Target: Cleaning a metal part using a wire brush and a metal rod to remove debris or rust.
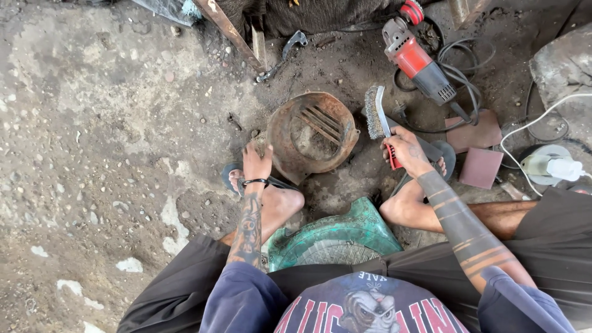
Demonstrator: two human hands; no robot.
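A rusty round metal cover (313, 134) with slotted vents rests tilted on the dirt floor in front of me. My left hand (256, 161) grips its left rim. My right hand (406, 150) is closed on the red handle of a wire brush (376, 114), whose bristle head points up and away, just right of the cover and not touching it. I sit low with both feet in sandals beside the cover.
A green round stool seat (336, 240) sits between my legs. A red and grey angle grinder (418, 61) with coiled cable lies at the back right. Sandpaper sheets (478, 151), a white plug and cord (555, 166), a wrench (285, 52) and a stone block (564, 61) lie around.
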